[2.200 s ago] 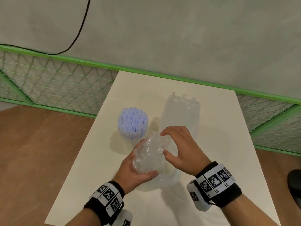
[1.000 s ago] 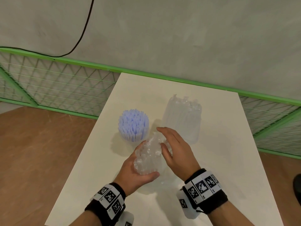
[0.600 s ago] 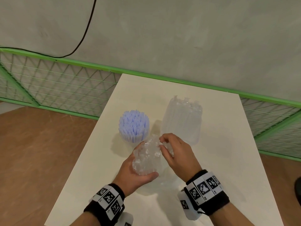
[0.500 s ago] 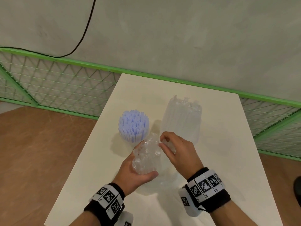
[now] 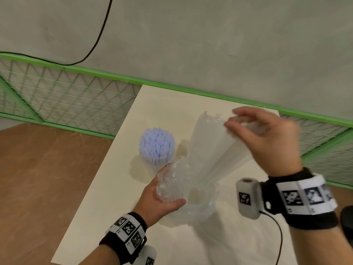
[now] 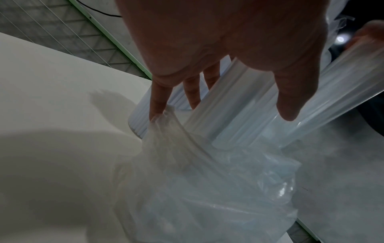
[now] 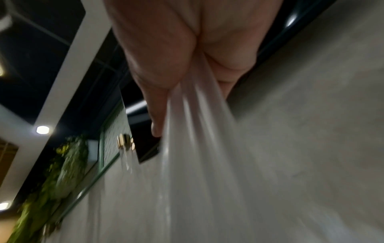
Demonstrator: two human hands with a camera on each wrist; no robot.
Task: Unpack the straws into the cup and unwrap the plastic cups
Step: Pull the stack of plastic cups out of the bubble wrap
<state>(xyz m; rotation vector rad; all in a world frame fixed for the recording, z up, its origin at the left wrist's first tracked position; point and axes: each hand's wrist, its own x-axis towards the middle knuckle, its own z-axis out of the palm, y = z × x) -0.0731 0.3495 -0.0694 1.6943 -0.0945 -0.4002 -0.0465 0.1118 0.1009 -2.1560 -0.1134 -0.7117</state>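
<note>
A clear cup full of pale blue straws stands on the white table. My left hand grips a bunched wad of clear plastic wrap low over the table. From there a sheet of clear film stretches up and right to my raised right hand, which pinches its top end. Behind the film stands a tall clear stack of wrapped cups, hard to separate from it. In the left wrist view my left hand is over crumpled film. The right wrist view shows my right hand pinching taut film.
A green mesh fence runs along the table's far and left sides below a grey wall with a black cable. Brown floor lies left of the table edge. A dark object sits at the right border.
My right hand has risen up and to the right from beside the left hand, drawing a long sheet of film out of the wad. The left hand stays in place.
</note>
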